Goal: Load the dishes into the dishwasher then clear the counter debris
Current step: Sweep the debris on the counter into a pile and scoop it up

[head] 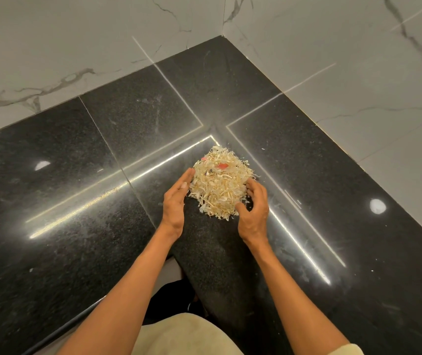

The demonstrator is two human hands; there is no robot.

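Observation:
A heap of pale, papery debris [221, 180] with a small red scrap on top lies on the black granite counter [76, 155] near its inner corner. My left hand [175, 198] stands on edge against the heap's left side, fingers straight and together. My right hand [254, 206] cups the heap's right and near side, fingers curved against the flakes and thumb by the front edge. Neither hand has lifted anything. No dishes or dishwasher are in view.
White marble-look walls [332, 60] meet in the corner behind the counter. A few loose flakes [290, 197] lie scattered to the right of the heap. The counter's front edge [76, 320] runs at the lower left, with floor below.

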